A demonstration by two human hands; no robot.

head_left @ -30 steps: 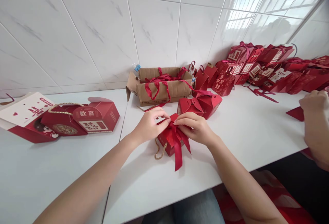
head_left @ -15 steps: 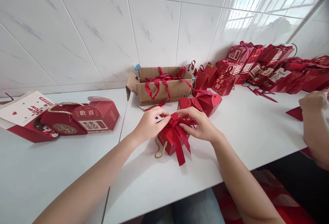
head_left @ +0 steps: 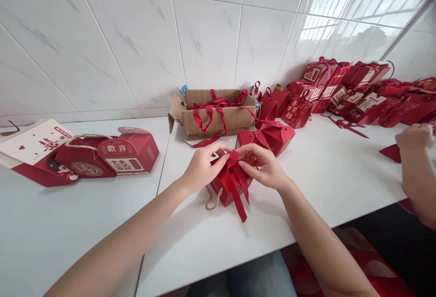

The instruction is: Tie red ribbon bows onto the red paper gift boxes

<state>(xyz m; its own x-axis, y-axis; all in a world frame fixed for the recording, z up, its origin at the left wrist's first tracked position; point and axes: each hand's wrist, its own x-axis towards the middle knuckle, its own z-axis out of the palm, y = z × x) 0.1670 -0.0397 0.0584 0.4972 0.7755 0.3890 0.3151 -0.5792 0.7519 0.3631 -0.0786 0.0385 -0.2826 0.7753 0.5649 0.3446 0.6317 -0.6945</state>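
A small red gift box (head_left: 224,193) with a gold rope handle (head_left: 213,202) stands on the white table in front of me. Red ribbon (head_left: 238,192) is tied in a bow on its top, and two tails hang over the near side. My left hand (head_left: 206,166) pinches the bow from the left with thumb and fingers. From the right, my right hand (head_left: 260,165) grips the bow's other side, its fingertips close to those of my left. Fingers cover part of the bow loops. Just behind sits another red box (head_left: 281,139), partly hidden by my right hand.
A cardboard box (head_left: 204,122) of red ribbons stands near the tiled wall. Red boxes (head_left: 131,154) are at the left, and many more (head_left: 368,106) are piled at the back right. Another person's hand (head_left: 415,138) is at the right edge.
Both hands have shifted slightly at the bow. The ribbon tails have swung and narrowed, and the knot area looks more bunched.
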